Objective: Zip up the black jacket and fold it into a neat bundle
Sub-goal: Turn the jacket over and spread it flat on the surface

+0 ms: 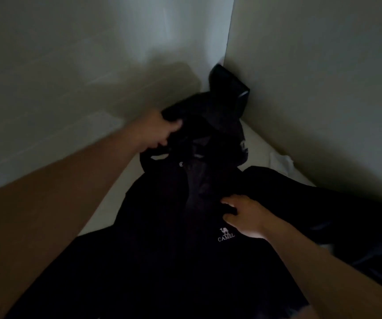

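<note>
Black jacket (162, 261) laid front-up under both hands, hood end farthest from the person.

The left hand (160, 131) grips the hood fabric at the far end; the right hand (243, 215) rests on the chest just above the logo (226, 234), fingers loosely bent, pinching the placket or merely pressing (too dark to tell). The jacket's long axis runs from hem near the body to hood beyond the left hand. Risk, I judge: tugging the hood could skew the front edges, so the zipper snags or the fold comes out crooked.
</note>
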Motion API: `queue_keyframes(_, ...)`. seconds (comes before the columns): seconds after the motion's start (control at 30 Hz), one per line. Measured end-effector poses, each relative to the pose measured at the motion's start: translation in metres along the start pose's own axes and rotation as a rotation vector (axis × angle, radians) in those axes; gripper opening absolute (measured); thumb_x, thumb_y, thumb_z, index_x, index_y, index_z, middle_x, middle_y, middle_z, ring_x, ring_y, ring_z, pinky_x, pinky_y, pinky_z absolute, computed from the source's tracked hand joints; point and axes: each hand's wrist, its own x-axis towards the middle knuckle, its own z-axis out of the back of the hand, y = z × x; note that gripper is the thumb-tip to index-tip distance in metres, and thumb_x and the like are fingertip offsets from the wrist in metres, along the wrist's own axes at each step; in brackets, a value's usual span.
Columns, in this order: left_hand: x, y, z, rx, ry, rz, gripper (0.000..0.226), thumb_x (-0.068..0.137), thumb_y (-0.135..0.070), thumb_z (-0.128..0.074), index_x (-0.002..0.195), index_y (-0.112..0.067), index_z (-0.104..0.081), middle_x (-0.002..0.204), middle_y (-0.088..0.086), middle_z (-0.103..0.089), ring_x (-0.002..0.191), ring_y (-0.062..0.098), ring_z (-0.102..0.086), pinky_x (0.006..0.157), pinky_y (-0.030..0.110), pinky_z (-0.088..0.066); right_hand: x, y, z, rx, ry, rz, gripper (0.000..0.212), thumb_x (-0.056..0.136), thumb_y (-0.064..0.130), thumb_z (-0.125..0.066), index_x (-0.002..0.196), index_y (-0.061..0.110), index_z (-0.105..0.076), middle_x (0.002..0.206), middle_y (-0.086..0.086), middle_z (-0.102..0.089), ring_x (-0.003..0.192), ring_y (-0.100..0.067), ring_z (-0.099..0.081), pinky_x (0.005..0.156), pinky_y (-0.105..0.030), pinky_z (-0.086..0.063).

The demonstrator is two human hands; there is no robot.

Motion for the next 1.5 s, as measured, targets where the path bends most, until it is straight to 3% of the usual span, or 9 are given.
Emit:
queue_keyframes(0.2, -0.015, -0.035, 0.080, 0.103, -0.482, -0.224, 0.037, 0.082, -0.017, -0.051, 0.114, -0.026, -0.068, 0.101, 0.007, -0.073, 0.087, 0.031, -0.071, 0.076, 0.044, -0.062, -0.008, 0.000, 0.004, -0.051, 0.041, -0.027, 0.054, 0.101, 0.040, -0.063, 0.153, 0.026, -0.053, 0.162, 0.004, -0.045, 0.146, -0.020, -0.042, 0.119, -0.033, -0.038)
queue_keyframes(0.4, -0.040, -0.049, 0.055, -0.262, -0.388, -0.177, 0.043, 0.088, -0.028, -0.068, 0.118, -0.018, -0.040, 0.097, 0.011, -0.068, 0.050, 0.016, -0.063, 0.045, 0.031, -0.055, -0.009, 0.044, 0.057, 0.461, -0.437, 0.024, 0.018, 0.101, 0.017, -0.060, 0.110, 0.023, -0.075, 0.103, 0.008, -0.073, 0.097, -0.014, -0.068, 0.082, -0.018, -0.053)
queue_keyframes(0.57, -0.062, -0.009, 0.022, -0.089, -0.291, -0.357, 0.064, 0.077, -0.018, -0.083, 0.123, -0.025, -0.037, 0.108, -0.001, -0.063, 0.087, 0.011, -0.069, 0.074, 0.016, -0.057, -0.011, 0.109, 0.074, 0.405, -0.522, 0.196, 0.018, 0.097, 0.019, -0.063, 0.092, 0.026, -0.078, 0.078, 0.012, -0.070, 0.075, -0.007, -0.067, 0.072, -0.022, -0.053)
queue_keyframes(0.77, -0.139, 0.076, -0.048, 0.287, -0.119, -0.524, 0.076, 0.069, -0.022, -0.085, 0.138, -0.019, -0.054, 0.129, 0.003, -0.053, 0.110, 0.014, -0.057, 0.098, -0.007, -0.019, -0.001, 0.118, 0.063, 1.346, -0.267, -0.320, 0.041, 0.093, 0.059, -0.056, 0.099, 0.020, -0.067, 0.092, -0.001, -0.068, 0.082, -0.020, -0.064, 0.076, -0.033, -0.050)
queue_keyframes(0.9, -0.191, 0.138, -0.085, 0.200, 0.389, -0.402, 0.051, 0.085, -0.037, -0.074, 0.134, -0.037, -0.061, 0.138, -0.021, -0.048, 0.125, -0.007, -0.049, 0.115, 0.012, -0.033, -0.010, 0.082, 0.038, 1.294, -0.044, -0.388, 0.089, 0.067, 0.096, -0.061, 0.125, 0.030, -0.072, 0.123, -0.003, -0.077, 0.115, -0.030, -0.070, 0.095, -0.052, -0.057)
queue_keyframes(1.03, -0.182, 0.132, -0.091, -0.287, 0.081, 0.066, 0.010, 0.088, -0.036, -0.076, 0.097, -0.036, -0.071, 0.104, -0.014, -0.073, 0.102, 0.008, -0.069, 0.101, 0.036, -0.054, -0.012, 0.085, 0.028, 1.131, -0.154, -0.341, 0.048, 0.088, 0.046, -0.080, 0.128, 0.022, -0.069, 0.113, -0.008, -0.080, 0.100, -0.032, -0.077, 0.077, -0.045, -0.062)
queue_keyframes(1.2, -0.145, 0.077, -0.063, -1.005, 0.190, 0.769, 0.081, 0.088, -0.058, -0.072, 0.158, -0.035, -0.036, 0.161, 0.008, -0.036, 0.146, 0.043, -0.033, 0.094, 0.084, -0.038, -0.008, 0.105, 0.040, 1.493, -0.157, -0.291, 0.037, 0.090, -0.001, -0.054, 0.124, 0.000, -0.067, 0.123, -0.027, -0.072, 0.100, -0.040, -0.074, 0.077, -0.046, -0.063)
queue_keyframes(1.37, -0.115, 0.066, -0.048, -1.231, 0.541, 0.879, 0.126, 0.062, -0.100, -0.051, 0.163, -0.031, -0.022, 0.171, 0.018, -0.015, 0.150, 0.061, 0.002, 0.095, 0.093, -0.007, -0.019, 0.122, 0.058, 1.800, -0.018, -0.149, 0.046, 0.089, -0.001, -0.041, 0.130, -0.009, -0.061, 0.126, -0.033, -0.070, 0.120, -0.047, -0.066, 0.103, -0.057, -0.052)
queue_keyframes(1.5, -0.083, 0.042, -0.034, -1.421, 0.603, 0.633, 0.101, 0.079, -0.093, -0.041, 0.143, -0.017, -0.058, 0.146, 0.031, -0.053, 0.140, 0.060, -0.036, 0.100, 0.091, -0.016, -0.017, 0.136, 0.056, 1.851, 0.024, -0.073, 0.044, 0.089, 0.000, -0.040, 0.127, -0.007, -0.063, 0.121, -0.031, -0.073, 0.116, -0.045, -0.069, 0.102, -0.058, -0.053)
